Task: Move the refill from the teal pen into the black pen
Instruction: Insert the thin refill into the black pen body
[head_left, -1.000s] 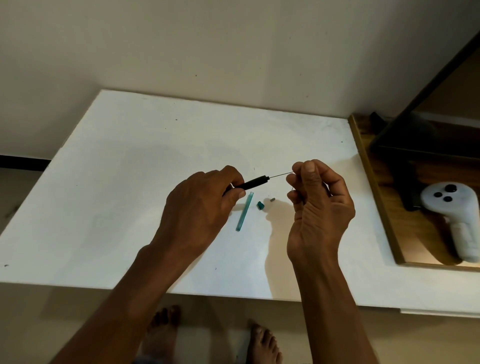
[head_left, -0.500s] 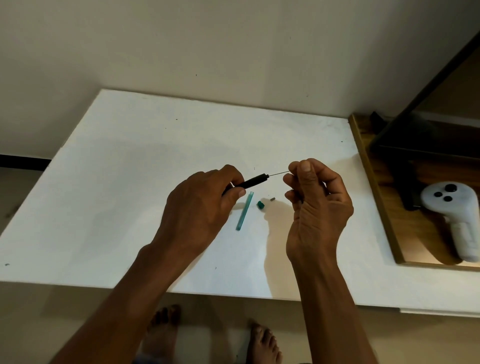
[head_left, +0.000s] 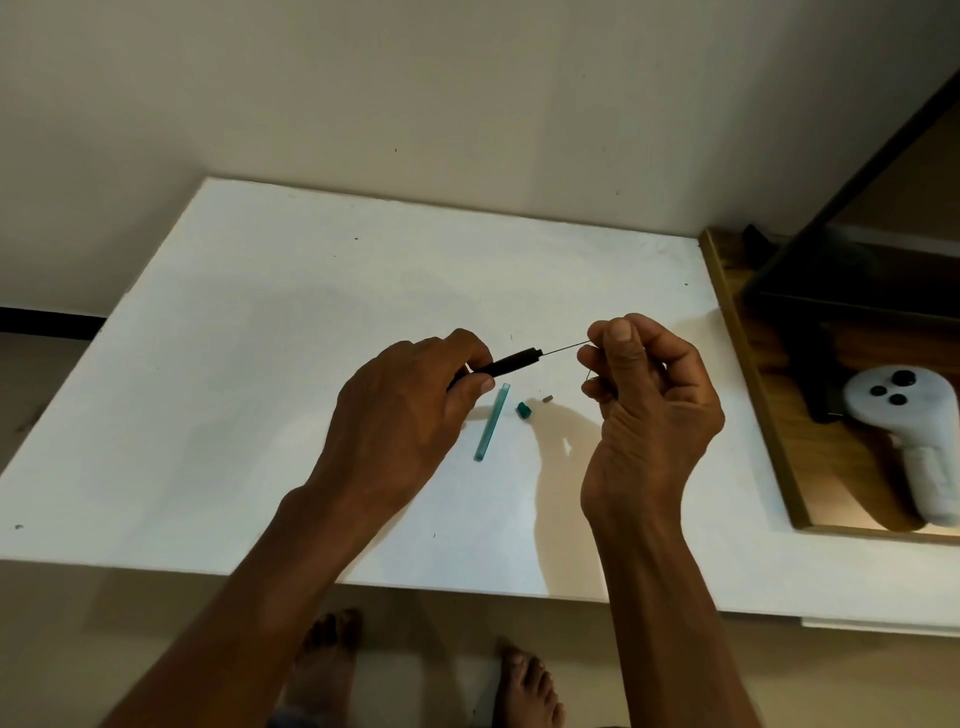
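White tabletop (head_left: 260, 415) spreads wide to my left, far edge against the pale wall (head_left: 415, 93), right edge meeting a wooden tray (head_left: 748, 374) with a white controller (head_left: 904, 431). My left hand (head_left: 400, 415) grips the black pen (head_left: 511, 361). My right hand (head_left: 649, 415) pinches the thin refill (head_left: 566, 348), its other end at the pen's tip. Beneath lie the teal barrel (head_left: 492, 422), a teal cap (head_left: 523, 410) and a small grey piece (head_left: 546, 399).

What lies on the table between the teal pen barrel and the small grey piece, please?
In the head view, a small teal cap lies between the teal pen barrel and the grey piece.
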